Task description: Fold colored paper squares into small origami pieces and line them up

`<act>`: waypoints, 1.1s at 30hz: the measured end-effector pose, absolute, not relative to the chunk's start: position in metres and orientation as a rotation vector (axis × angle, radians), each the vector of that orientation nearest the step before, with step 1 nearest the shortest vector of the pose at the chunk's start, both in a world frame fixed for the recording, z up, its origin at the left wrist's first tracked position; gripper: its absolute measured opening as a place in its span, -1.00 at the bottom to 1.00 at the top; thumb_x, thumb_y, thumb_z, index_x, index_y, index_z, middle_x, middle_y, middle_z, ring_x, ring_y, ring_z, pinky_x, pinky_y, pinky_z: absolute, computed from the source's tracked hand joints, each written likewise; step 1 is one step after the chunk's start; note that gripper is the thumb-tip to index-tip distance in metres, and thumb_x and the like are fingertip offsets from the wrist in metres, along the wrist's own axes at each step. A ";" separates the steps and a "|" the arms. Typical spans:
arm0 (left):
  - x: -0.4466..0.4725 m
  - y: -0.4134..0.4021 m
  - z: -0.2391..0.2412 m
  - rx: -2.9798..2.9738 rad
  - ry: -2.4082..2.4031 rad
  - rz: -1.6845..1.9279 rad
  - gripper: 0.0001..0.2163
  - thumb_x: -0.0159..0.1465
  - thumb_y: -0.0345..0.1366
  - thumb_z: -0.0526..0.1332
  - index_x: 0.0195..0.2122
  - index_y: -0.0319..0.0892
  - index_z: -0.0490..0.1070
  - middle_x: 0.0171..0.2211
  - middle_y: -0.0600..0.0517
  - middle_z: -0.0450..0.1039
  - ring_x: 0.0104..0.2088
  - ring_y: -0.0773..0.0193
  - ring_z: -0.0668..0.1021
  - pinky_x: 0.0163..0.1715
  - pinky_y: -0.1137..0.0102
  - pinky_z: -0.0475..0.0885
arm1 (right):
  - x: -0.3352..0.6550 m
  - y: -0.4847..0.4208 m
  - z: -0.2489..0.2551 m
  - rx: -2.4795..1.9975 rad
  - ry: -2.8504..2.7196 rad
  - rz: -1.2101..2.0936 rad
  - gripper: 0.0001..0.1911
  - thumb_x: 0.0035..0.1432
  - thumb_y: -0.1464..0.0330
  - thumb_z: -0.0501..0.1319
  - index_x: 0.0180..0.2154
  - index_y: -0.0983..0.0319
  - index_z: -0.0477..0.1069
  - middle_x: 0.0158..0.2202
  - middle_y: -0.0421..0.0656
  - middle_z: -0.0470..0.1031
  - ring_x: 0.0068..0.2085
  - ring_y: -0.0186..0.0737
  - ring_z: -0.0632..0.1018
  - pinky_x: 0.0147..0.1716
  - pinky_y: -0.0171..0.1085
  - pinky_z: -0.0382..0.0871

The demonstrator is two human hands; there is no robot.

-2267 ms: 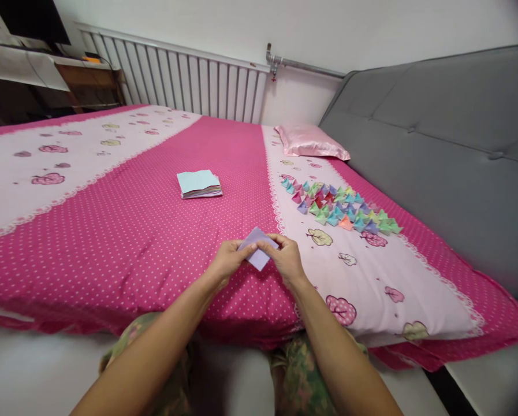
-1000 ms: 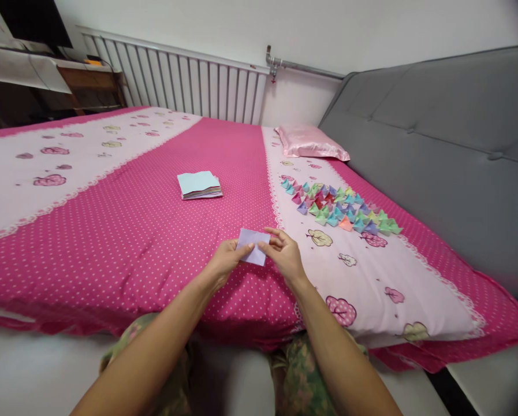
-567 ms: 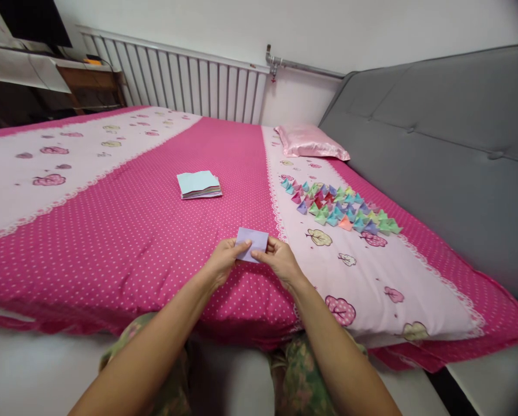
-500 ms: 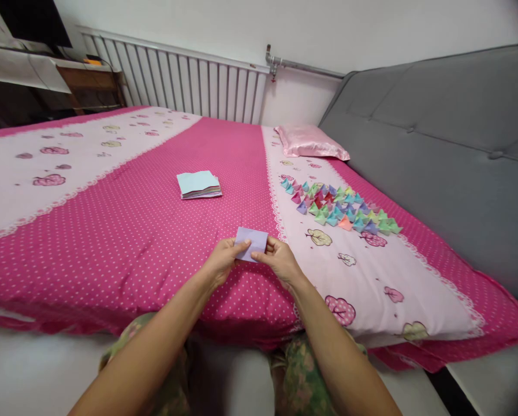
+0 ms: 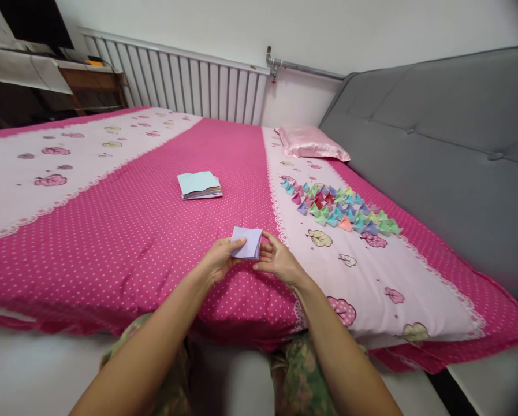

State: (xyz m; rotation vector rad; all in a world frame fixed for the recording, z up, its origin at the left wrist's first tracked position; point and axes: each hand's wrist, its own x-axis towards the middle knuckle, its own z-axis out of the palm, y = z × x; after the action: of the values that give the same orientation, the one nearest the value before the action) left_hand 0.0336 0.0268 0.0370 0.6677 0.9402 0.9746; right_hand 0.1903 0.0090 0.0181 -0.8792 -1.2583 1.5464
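A small folded lilac paper (image 5: 246,243) is held just above the near edge of the pink dotted bed (image 5: 133,231). My left hand (image 5: 217,261) pinches its left side and my right hand (image 5: 276,259) pinches its right side, fingers closed on it. Farther back lies a stack of coloured paper squares (image 5: 199,185) with a light blue sheet on top. To the right, several small folded paper shapes (image 5: 339,208) in many colours lie in rows on the pale strip of the sheet.
A pink satin pillow (image 5: 310,143) rests near the grey padded headboard (image 5: 440,150) on the right. A white radiator (image 5: 176,81) runs along the far wall, with a wooden shelf (image 5: 89,81) at the far left. My camouflage-patterned knees (image 5: 302,375) are below the bed edge.
The lilac paper went from a diamond-held sheet to a rectangle and is now folded smaller. Both hands shifted slightly left and away from me, still pinching it.
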 end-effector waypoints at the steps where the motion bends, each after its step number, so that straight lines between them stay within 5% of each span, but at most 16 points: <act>1: 0.033 0.028 0.037 0.654 0.955 0.978 -0.94 0.06 -0.45 0.24 -0.44 -0.33 0.48 -0.50 -0.07 0.52 -0.53 0.33 0.51 -0.50 0.51 0.42 | 0.193 0.009 0.020 -0.896 -1.285 1.539 -0.05 -0.31 0.56 0.32 0.15 0.13 0.02 -0.13 -0.09 0.43 -0.17 -0.16 0.50 -0.23 -0.22 0.40; 5: 0.032 0.029 0.039 0.624 1.006 0.989 -0.94 0.07 -0.48 0.21 -0.43 -0.34 0.46 -0.52 -0.06 0.51 -0.54 0.34 0.51 -0.52 0.51 0.44 | 0.203 0.007 0.029 -0.894 -1.375 1.418 -0.02 -0.22 0.56 0.26 0.20 0.00 -0.13 0.05 -0.08 0.27 -0.04 -0.17 0.41 -0.16 -0.22 0.35; 12: 0.034 0.026 0.039 0.665 1.036 0.962 -0.92 0.05 -0.50 0.21 -0.42 -0.36 0.46 -0.49 -0.08 0.51 -0.52 0.30 0.52 -0.50 0.46 0.46 | 0.205 0.007 0.034 -0.861 -1.502 1.217 -0.56 -0.10 0.34 0.31 -0.09 0.10 0.38 0.14 -0.13 0.16 0.12 -0.09 0.24 0.04 -0.13 0.18; 33: 0.033 0.026 0.038 0.639 1.010 0.954 -0.86 0.04 -0.50 0.20 -0.34 -0.38 0.45 -0.44 -0.13 0.51 -0.50 0.27 0.53 -0.48 0.42 0.47 | 0.204 0.010 0.026 -0.855 -1.593 1.273 -0.44 -0.18 0.34 0.38 -0.05 0.07 0.36 0.18 -0.11 0.04 0.07 -0.07 0.31 -0.01 -0.13 0.26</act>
State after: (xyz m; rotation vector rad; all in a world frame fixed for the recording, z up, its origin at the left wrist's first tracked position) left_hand 0.0325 0.0257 0.0378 0.6387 1.0096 0.9541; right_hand 0.2041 0.0095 0.0256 -0.8552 -1.5926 1.2734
